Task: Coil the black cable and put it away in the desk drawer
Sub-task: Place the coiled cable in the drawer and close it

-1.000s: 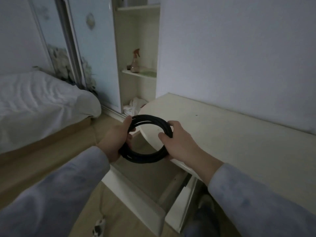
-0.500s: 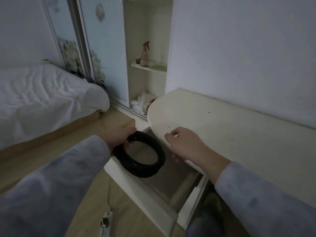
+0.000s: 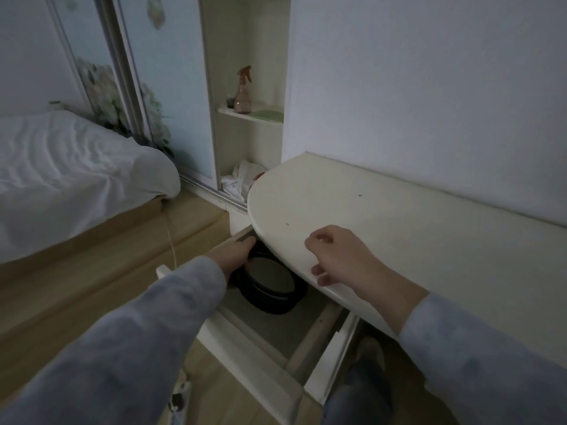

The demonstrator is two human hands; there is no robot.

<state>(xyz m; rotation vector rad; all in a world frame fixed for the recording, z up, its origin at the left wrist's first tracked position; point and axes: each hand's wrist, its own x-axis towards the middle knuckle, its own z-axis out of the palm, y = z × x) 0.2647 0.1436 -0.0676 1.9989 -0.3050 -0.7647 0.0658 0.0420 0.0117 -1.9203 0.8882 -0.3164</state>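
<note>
The left hand (image 3: 234,251) has its grip around the black cable (image 3: 270,297) inside the drawer (image 3: 245,351), the right hand (image 3: 340,259) rests loose and holds nothing on the surface (image 3: 399,234), and if the coil springs open it could snag when the drawer shuts.

On your far left there's a bed (image 3: 70,170) under rumpled white sheets. Beyond it, sliding wardrobe doors (image 3: 165,87) with a flower print. A pink spray bottle (image 3: 243,92) stands on the open shelf (image 3: 250,115), crumpled white cloth (image 3: 242,179) on the level below.
</note>
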